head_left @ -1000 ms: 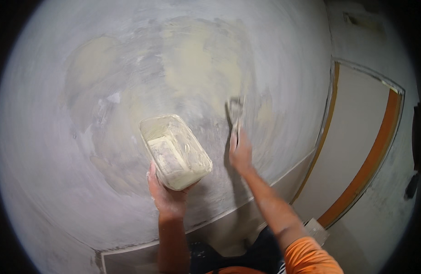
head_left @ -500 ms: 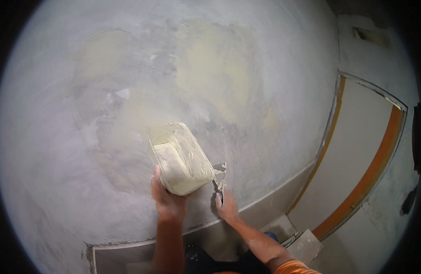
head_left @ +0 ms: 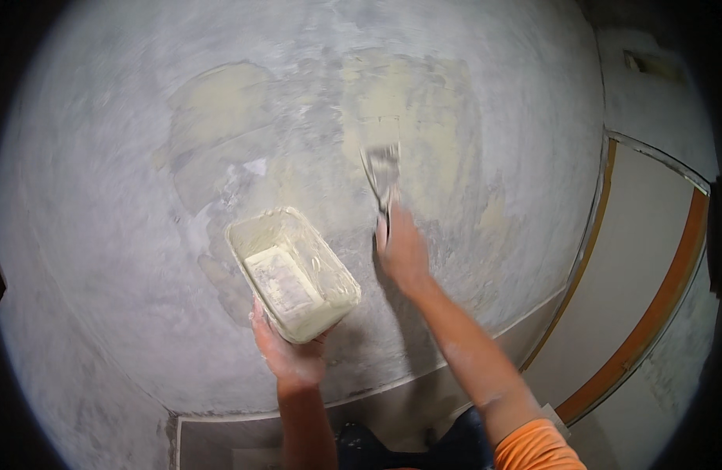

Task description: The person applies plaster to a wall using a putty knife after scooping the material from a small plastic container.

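My left hand [head_left: 289, 354] is closed on the lower end of a rectangular plastic tub [head_left: 341, 291], tilted so its inside shows. Pale cream putty coats the tub's walls and rim, and a thin layer covers its bottom. Farther up and to the right, my right hand [head_left: 404, 249] grips the handle of a putty knife [head_left: 383, 162]. Its blade, smeared with putty, points upward over a yellowish patch of filler [head_left: 431, 117] on the grey wall [head_left: 525, 157]. Whether the blade's edge touches the wall, I cannot tell.
Another yellowish patch [head_left: 228, 94] marks the wall at the upper left. To the right stands a pale panel [head_left: 623, 235] with an orange-brown edge strip [head_left: 662, 298]. A grey skirting band [head_left: 533, 337] runs along the wall's foot. A small recess [head_left: 651, 64] sits at the top right.
My right hand has raised the putty knife from beside the tub's lower right corner to the upper patch. The tub has shifted slightly left and down in view.
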{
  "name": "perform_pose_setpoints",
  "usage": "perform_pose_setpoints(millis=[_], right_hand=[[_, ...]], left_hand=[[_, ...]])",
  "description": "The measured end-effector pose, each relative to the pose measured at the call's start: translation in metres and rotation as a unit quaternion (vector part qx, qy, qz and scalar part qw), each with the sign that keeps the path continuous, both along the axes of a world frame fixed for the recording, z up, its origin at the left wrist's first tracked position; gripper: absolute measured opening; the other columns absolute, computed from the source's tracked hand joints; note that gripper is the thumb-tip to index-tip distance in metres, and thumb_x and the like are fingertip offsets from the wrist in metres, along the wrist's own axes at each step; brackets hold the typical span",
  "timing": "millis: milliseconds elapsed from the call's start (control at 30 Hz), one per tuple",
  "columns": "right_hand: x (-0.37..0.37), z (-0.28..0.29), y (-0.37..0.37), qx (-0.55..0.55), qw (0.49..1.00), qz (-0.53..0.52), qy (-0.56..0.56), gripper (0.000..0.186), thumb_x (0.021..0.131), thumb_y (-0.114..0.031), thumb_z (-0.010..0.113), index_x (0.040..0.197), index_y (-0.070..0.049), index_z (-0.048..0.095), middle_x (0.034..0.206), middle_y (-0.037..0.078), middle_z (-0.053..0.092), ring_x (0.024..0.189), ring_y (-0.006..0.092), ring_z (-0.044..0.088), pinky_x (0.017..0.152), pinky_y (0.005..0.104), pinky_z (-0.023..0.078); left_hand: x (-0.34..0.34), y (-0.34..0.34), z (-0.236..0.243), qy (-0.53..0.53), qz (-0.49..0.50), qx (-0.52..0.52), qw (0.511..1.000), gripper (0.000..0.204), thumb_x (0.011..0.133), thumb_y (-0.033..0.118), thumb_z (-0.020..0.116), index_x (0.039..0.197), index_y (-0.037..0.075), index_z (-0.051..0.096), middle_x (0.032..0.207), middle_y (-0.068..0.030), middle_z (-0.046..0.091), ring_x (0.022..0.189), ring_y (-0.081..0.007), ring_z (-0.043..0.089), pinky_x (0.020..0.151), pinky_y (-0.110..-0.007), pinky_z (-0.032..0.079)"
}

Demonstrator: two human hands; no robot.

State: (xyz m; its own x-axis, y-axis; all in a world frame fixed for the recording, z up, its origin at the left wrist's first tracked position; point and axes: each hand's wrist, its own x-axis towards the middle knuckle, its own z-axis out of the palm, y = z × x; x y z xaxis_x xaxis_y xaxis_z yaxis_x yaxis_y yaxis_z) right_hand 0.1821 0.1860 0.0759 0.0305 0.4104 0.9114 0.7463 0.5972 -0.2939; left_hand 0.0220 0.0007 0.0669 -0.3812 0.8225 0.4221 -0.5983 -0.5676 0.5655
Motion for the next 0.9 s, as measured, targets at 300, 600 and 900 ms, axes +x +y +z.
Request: perform_pose_setpoints(millis=[300, 600, 900], right_hand=[[0.027, -0.195, -0.042, -0.127, 0.988, 0.045, -0.077, 0.043, 0.099, -0.024, 0.058, 0.136, -0.003, 0.055, 0.103, 0.022, 0.063, 0.078, 0.0437, 0.065, 0.066, 0.0525, 0.056], [-0.012, 0.129, -0.021, 0.109, 0.993, 0.032, -0.035, 0.049, 0.099, -0.018, 0.054, 0.143, 0.001, 0.046, 0.101, 0.023, 0.061, 0.075, 0.0418, 0.067, 0.064, 0.0505, 0.056], [0.011, -0.099, -0.062, -0.169, 0.968, 0.037, -0.181, 0.062, 0.093, -0.009, 0.052, 0.152, 0.001, 0.037, 0.095, 0.027, 0.065, 0.069, 0.041, 0.069, 0.06, 0.0492, 0.058]], left_hand=[[0.005, -0.009, 0.012, -0.024, -0.055, -0.007, 0.998, 0.067, 0.104, 0.056, 0.033, 0.154, 0.011, 0.037, 0.148, -0.0154, 0.05, 0.126, -0.0393, 0.058, 0.091, -0.059, 0.057], [0.008, 0.007, -0.002, -0.082, -0.053, 0.029, 0.995, 0.067, 0.105, 0.054, 0.032, 0.155, 0.008, 0.035, 0.151, -0.0192, 0.045, 0.13, -0.044, 0.054, 0.097, -0.069, 0.051], [0.018, 0.0, 0.007, -0.013, 0.028, 0.029, 0.999, 0.064, 0.104, 0.053, 0.039, 0.15, 0.009, 0.042, 0.144, -0.0121, 0.054, 0.122, -0.0356, 0.06, 0.089, -0.058, 0.057]])
